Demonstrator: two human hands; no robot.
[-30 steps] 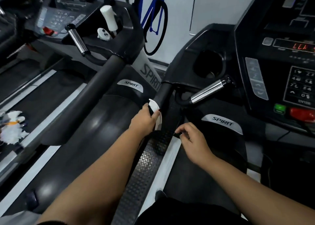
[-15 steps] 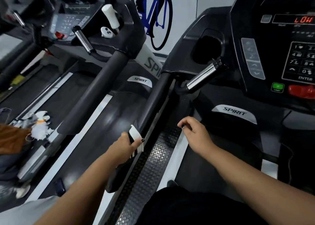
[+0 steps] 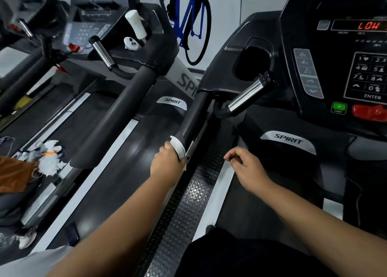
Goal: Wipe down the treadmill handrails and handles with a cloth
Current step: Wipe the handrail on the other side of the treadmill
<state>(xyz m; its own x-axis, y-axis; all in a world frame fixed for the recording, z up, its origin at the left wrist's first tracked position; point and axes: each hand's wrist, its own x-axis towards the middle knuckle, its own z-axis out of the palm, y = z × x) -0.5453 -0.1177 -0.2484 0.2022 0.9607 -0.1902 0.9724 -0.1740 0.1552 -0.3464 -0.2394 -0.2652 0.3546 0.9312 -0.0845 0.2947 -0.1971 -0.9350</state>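
Head view: my left hand (image 3: 167,165) clamps cloth (image 3: 178,147) round handrail (image 3: 194,117), long axis running up-forward; right hand (image 3: 247,167) loosely curled, empty, farther off.

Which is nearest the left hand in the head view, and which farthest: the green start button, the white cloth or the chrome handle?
1. White cloth, in the left hand's grip.
2. Chrome handle, ahead and right.
3. Green start button, far off to the right.

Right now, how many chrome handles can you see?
3: near handle beside the handrail under the cloth, second handle on the next treadmill, blurred third handle far left. Others may be hidden.
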